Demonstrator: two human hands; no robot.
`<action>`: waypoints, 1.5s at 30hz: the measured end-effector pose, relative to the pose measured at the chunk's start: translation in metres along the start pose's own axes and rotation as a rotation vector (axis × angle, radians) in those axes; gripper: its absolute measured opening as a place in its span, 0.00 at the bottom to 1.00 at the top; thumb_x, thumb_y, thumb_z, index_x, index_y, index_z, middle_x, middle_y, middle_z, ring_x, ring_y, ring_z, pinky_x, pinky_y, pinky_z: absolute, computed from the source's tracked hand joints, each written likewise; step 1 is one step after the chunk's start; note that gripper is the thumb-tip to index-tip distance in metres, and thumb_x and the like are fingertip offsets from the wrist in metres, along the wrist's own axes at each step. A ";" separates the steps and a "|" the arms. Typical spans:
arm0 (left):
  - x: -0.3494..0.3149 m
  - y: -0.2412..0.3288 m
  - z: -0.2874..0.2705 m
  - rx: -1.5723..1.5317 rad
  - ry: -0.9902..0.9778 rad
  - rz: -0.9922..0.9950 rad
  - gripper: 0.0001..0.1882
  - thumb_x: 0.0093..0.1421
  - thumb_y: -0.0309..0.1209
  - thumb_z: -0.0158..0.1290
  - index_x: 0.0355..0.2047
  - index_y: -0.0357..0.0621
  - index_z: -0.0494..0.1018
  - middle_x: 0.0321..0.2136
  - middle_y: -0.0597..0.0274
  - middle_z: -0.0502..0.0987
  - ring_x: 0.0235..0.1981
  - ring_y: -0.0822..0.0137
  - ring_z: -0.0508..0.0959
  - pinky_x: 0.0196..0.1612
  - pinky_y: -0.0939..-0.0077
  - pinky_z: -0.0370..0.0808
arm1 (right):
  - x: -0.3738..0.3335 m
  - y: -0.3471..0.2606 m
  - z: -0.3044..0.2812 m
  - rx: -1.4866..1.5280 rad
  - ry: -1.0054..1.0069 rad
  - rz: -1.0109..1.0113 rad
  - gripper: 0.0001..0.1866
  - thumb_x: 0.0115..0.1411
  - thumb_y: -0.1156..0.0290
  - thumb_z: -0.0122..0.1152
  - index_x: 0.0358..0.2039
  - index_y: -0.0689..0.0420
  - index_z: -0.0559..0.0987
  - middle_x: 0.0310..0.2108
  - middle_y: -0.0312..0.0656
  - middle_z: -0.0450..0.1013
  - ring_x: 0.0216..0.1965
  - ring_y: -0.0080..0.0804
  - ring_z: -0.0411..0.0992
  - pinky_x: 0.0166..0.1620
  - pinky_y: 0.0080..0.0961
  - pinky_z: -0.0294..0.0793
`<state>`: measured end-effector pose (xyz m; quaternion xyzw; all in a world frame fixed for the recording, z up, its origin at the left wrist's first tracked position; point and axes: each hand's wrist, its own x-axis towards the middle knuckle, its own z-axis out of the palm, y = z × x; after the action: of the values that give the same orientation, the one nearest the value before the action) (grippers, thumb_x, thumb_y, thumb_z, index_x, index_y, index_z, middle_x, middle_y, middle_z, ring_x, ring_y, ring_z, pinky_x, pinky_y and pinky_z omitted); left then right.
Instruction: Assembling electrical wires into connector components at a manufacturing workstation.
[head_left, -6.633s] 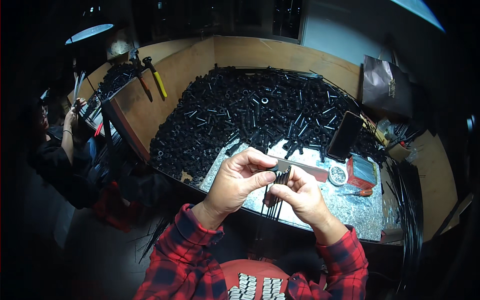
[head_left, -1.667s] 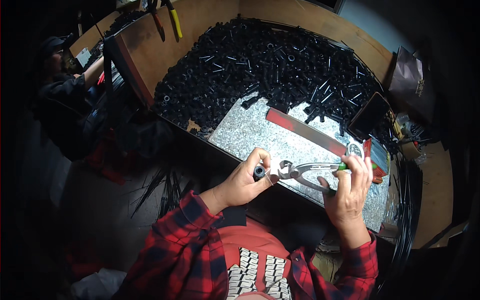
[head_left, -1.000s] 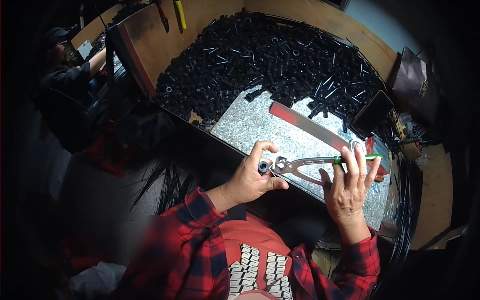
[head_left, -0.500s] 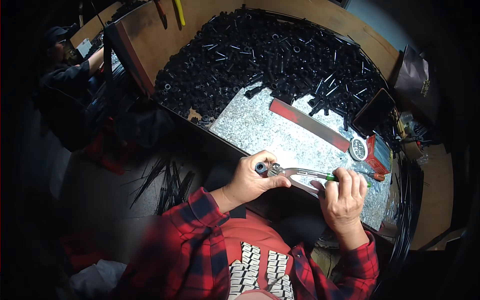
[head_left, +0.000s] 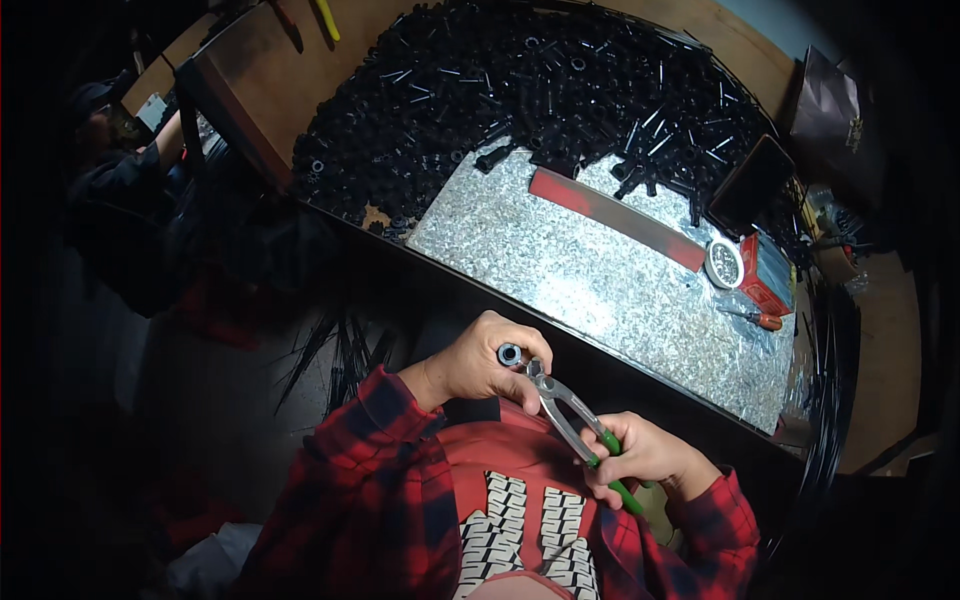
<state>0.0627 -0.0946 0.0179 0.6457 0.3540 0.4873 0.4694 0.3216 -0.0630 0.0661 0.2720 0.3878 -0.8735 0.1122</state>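
Observation:
My left hand (head_left: 468, 360) is closed round a small black tubular part (head_left: 509, 355), with its round hollow end showing above the fingers. My right hand (head_left: 655, 455) grips a pair of pliers (head_left: 562, 403) by the green handles. The metal jaws meet the left fingers beside the tube; what lies between them is too small to tell. Both hands are in front of my body, just off the near edge of the speckled worktop (head_left: 570, 270).
Black tubular parts form a large heap (head_left: 480, 80) at the back. On the worktop are a red-and-grey bar (head_left: 615, 220), a white bowl of small pieces (head_left: 724, 264), a red box (head_left: 765, 287) and an orange-handled screwdriver (head_left: 765, 321). A co-worker (head_left: 120, 190) sits far left.
The pliers have swung from nearly level over the worktop edge to a slant down toward my body. My right hand has come lower and nearer. The left hand keeps hold of the tubular part.

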 end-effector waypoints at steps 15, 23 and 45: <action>0.004 0.006 -0.008 -0.081 -0.080 -0.091 0.32 0.29 0.53 0.68 0.27 0.38 0.76 0.17 0.69 0.73 0.19 0.79 0.71 0.22 0.84 0.65 | -0.006 0.015 -0.010 0.018 0.086 -0.147 0.12 0.65 0.65 0.48 0.39 0.63 0.68 0.27 0.42 0.74 0.24 0.26 0.74 0.31 0.23 0.74; 0.005 0.000 -0.013 0.021 0.039 -0.085 0.28 0.31 0.47 0.70 0.26 0.40 0.74 0.20 0.69 0.73 0.21 0.78 0.71 0.23 0.84 0.65 | 0.003 0.002 0.006 -1.429 0.853 -0.839 0.15 0.54 0.73 0.61 0.39 0.65 0.68 0.28 0.53 0.70 0.30 0.50 0.72 0.34 0.35 0.72; 0.014 -0.005 0.004 0.036 0.049 0.077 0.33 0.30 0.42 0.73 0.35 0.40 0.72 0.19 0.71 0.71 0.21 0.83 0.67 0.24 0.86 0.65 | -0.003 -0.013 0.001 -1.294 0.589 -0.383 0.30 0.43 0.86 0.50 0.52 0.63 0.62 0.41 0.55 0.64 0.44 0.54 0.66 0.46 0.39 0.66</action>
<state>0.0706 -0.0820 0.0171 0.6550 0.3492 0.5142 0.4297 0.3186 -0.0548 0.0760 0.3021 0.8805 -0.3652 -0.0132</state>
